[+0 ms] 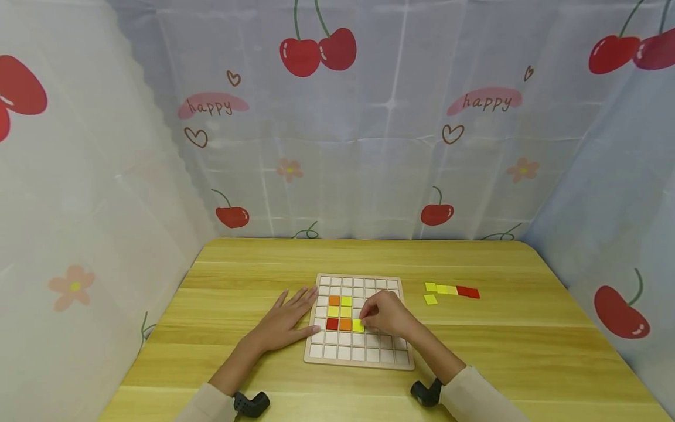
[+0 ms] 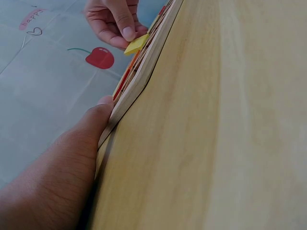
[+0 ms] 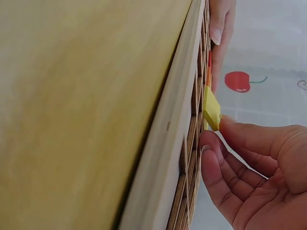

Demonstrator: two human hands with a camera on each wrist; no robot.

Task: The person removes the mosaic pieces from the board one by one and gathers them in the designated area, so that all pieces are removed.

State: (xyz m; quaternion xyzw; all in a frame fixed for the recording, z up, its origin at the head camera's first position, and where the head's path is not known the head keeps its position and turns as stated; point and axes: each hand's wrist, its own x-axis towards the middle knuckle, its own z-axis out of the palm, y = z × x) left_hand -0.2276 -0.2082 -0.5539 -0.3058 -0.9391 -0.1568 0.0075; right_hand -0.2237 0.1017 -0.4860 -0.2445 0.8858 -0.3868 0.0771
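Observation:
A wooden grid board (image 1: 358,364) with square cells lies on the table. My left hand (image 1: 287,321) is flat with spread fingers at its left edge, the thumb on the frame. With thumb and fingers, my right hand (image 1: 389,315) pinches a small yellow square tile (image 3: 211,109). In the right wrist view this tile tilts, one edge down at the cells. Left of it, an orange tile (image 1: 345,324) and a dark red tile (image 1: 332,323) sit in the same row. Behind them are two yellow tiles, then another orange tile (image 1: 334,300) beside a yellow-green tile (image 1: 346,301).
Right of the board, a row of loose yellow tiles (image 1: 442,289) and red tiles (image 1: 467,292) lies on the wooden table (image 1: 527,351). One single yellow tile (image 1: 430,299) lies just in front of them. Curtains with cherries (image 1: 337,146) enclose the table's back and sides.

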